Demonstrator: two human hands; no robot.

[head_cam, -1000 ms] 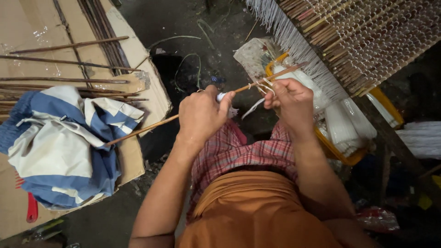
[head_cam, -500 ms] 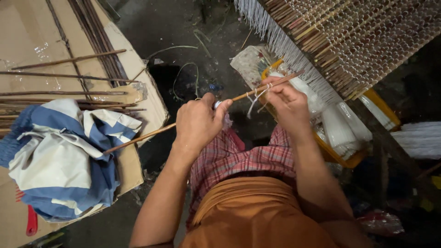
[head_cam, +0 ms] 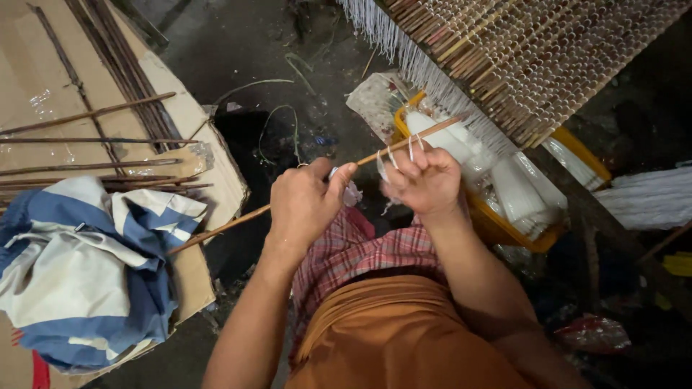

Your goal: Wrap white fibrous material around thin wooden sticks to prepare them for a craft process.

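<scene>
Left hand (head_cam: 306,205) clenched round a thin brown stick (head_cam: 238,222), thumb pressed along its top. Stick slanted from 8 o'clock to 2 o'clock across frame centre, its far end poking out past the right hand (head_cam: 424,180). Right hand closed on the stick near that end, with thin white threads (head_cam: 412,148) looped over the fingers; a pale wisp hanging between the hands. Exact knot or wrap not resolvable.

Judged progress: this stick mid-tying, not yet joined to the woven mat (head_cam: 548,57) at 1 o'clock. Mat already many rows wide: close-set sticks, ribbed surface, white fringe along its lower edge. Judged remaining: loose sticks (head_cam: 86,140) at 10 o'clock, straight, dark, matte, lying on creased cardboard (head_cam: 29,79).

Materials: yellow tray (head_cam: 504,227) at 3 o'clock, hard plastic, holding smooth white bundles (head_cam: 515,191). Blue-and-white cloth (head_cam: 79,274) at 8 o'clock, soft, crumpled. Checked red fabric and orange cloth over the lap at 6 o'clock. Floor dark, gritty, littered with stray strands.
</scene>
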